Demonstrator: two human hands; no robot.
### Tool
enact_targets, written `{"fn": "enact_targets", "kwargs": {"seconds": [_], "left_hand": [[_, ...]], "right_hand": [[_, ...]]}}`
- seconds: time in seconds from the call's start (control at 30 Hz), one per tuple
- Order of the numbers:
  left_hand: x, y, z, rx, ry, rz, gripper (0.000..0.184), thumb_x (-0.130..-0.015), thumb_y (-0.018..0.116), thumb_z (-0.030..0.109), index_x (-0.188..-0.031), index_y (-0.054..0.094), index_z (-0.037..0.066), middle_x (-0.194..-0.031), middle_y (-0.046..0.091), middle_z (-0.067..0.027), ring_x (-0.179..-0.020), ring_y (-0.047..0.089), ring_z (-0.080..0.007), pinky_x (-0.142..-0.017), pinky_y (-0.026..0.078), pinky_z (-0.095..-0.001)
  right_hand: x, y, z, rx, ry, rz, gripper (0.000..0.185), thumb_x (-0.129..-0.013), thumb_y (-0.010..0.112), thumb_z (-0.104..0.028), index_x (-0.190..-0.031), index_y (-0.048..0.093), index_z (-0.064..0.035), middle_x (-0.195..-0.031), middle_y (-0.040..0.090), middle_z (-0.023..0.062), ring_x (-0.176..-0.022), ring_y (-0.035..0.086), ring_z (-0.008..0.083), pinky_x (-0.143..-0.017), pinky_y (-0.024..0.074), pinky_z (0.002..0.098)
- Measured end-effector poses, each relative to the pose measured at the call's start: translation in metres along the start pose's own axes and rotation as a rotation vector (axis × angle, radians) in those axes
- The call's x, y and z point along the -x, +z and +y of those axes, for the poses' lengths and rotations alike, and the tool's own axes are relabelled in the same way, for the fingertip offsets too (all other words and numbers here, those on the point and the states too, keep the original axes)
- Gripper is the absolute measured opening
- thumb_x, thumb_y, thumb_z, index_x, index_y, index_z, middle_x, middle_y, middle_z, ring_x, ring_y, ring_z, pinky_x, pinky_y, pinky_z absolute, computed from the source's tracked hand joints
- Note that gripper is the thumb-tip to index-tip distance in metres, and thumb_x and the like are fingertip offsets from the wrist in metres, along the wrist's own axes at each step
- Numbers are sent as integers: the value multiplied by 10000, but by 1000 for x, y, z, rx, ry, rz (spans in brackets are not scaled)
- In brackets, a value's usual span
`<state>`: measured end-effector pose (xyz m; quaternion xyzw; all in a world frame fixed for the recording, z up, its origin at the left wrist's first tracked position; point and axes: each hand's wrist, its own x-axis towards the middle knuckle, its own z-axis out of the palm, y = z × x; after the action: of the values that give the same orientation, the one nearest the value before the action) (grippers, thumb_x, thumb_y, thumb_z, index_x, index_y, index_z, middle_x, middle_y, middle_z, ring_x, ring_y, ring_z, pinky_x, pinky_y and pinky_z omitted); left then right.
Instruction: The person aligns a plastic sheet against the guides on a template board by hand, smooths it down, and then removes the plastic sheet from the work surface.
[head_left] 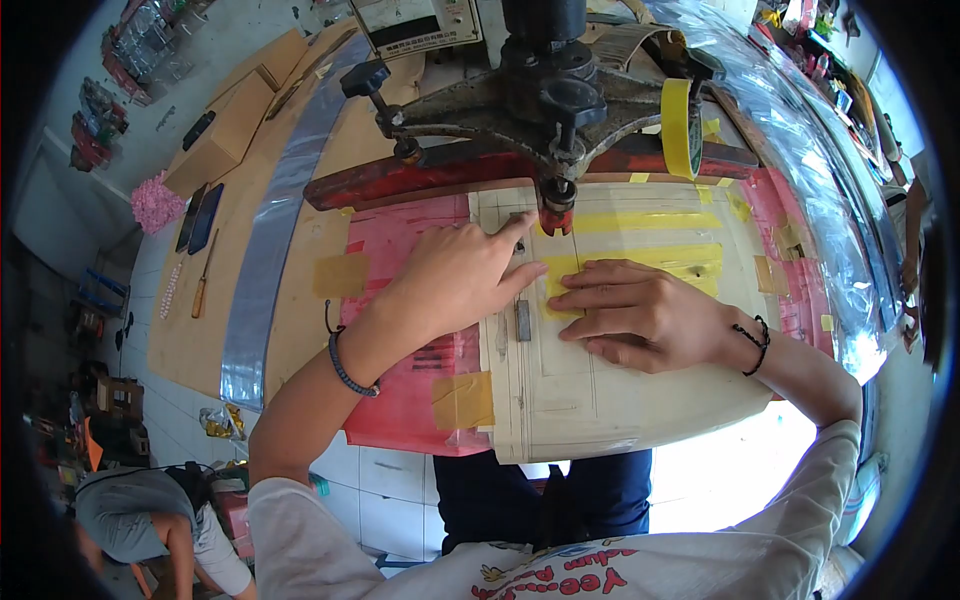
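In the head view a pale cream board point(560, 410) with drawn lines and yellow tape strips point(650, 222) lies in front of me. My left hand point(465, 270) rests at its left part, index finger and thumb spread beside the red-tipped foot point(556, 220) of a machine. Under those fingers a small dark thing is partly hidden. Flat on the board and tape lies my right hand point(640, 315), fingers apart, holding nothing. A small grey metal block point(523, 320) sits on the board between my hands. Pink film point(410, 390) covers the board's left side.
The black machine head point(570, 100) with knobs and a red bar point(440, 175) stands over the board. A yellow tape roll point(677, 128) hangs from it. Left are a screwdriver point(203, 285), phones point(204, 218) and a cardboard box point(225, 130). Another person point(140, 510) bends at lower left.
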<state>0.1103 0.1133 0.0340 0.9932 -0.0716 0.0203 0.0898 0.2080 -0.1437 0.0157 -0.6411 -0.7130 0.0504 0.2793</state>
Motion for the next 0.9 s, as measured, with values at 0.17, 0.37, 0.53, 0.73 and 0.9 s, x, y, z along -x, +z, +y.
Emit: {"fn": "enact_targets", "kwargs": {"seconds": [0.17,0.37,0.53,0.73,0.9], "left_hand": [[0,-1,1,-11,-14,6,679,-1030,629,510,-1442,553,-25,-667,669,-246,-690,706,-455,-703,577,-551],[0,1,-1,-8,-21,14,677,-1028,626,532,-1409,555,-23,-682,667,-270,-687,702,-470,-693,573,-557],[1,-1,0,-16,-15,9,657,-1027,632,522,-1402,561,-13,-681,668,-265,-702,708,-472,-694,575,-557],[-1,-1,-1,-9,-2,-10,606,-1020,646,501,-1372,592,11,-671,671,-253,-720,712,-472,-708,577,-559],[0,-3,1,-15,-8,-6,580,-1016,656,479,-1360,604,15,-683,677,-258,-732,715,-472,-729,583,-557]], "right_hand": [[-1,-1,0,20,-16,14,218,-944,752,-147,-1147,777,-73,-1388,705,125,-1323,626,370,-1144,505,480],[-1,-2,-1,15,-3,7,219,-948,749,-152,-1151,775,-75,-1387,705,124,-1324,626,368,-1146,504,481],[0,-1,0,0,4,-5,251,-921,758,-132,-1164,774,-74,-1407,695,119,-1348,609,371,-1161,490,487],[0,1,1,-10,2,-1,268,-906,761,-119,-1170,774,-74,-1416,691,119,-1351,606,371,-1164,486,491],[-1,-1,0,7,-11,4,245,-928,756,-142,-1163,774,-75,-1396,700,123,-1330,622,368,-1150,499,483]]}}
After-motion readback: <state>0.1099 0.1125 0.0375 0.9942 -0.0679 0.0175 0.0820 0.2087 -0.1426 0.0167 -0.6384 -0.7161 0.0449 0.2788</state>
